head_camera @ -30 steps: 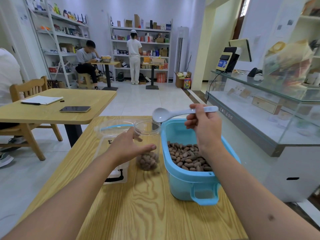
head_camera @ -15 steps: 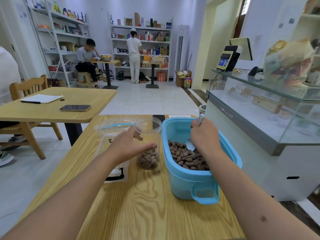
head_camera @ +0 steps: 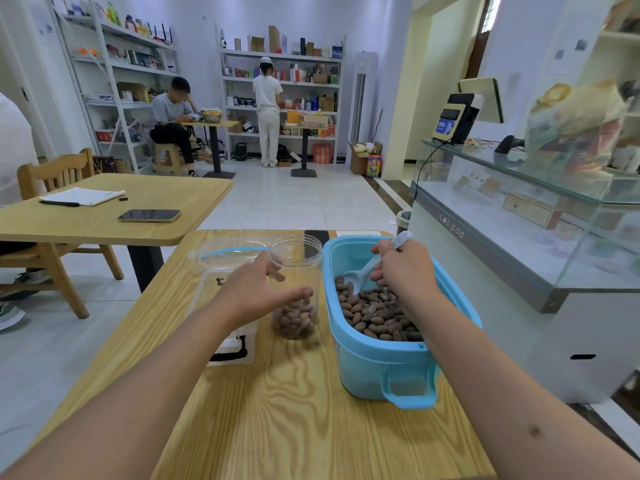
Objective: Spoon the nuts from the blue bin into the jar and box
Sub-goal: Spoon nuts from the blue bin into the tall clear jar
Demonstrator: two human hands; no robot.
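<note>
A blue bin (head_camera: 377, 355) stands on the wooden table (head_camera: 277, 410), part filled with brown nuts (head_camera: 374, 313). My right hand (head_camera: 403, 268) grips a white spoon (head_camera: 360, 277) whose bowl dips into the nuts at the bin's far end. A clear round jar (head_camera: 294, 258) stands left of the bin with a layer of nuts at its bottom. My left hand (head_camera: 256, 289) holds the jar's side, thumb in front. A clear plastic box (head_camera: 221, 258) stands left of the jar, partly hidden by my left hand.
A dark phone (head_camera: 316, 237) lies at the table's far edge behind the jar. A glass display counter (head_camera: 519, 237) stands close on the right. To the left is a second wooden table (head_camera: 104, 220) with a phone and papers. People are at shelves far behind.
My right hand has brought the spoon down from above the jar into the blue bin and now digs its bowl among the nuts. My left hand stays on the jar.
</note>
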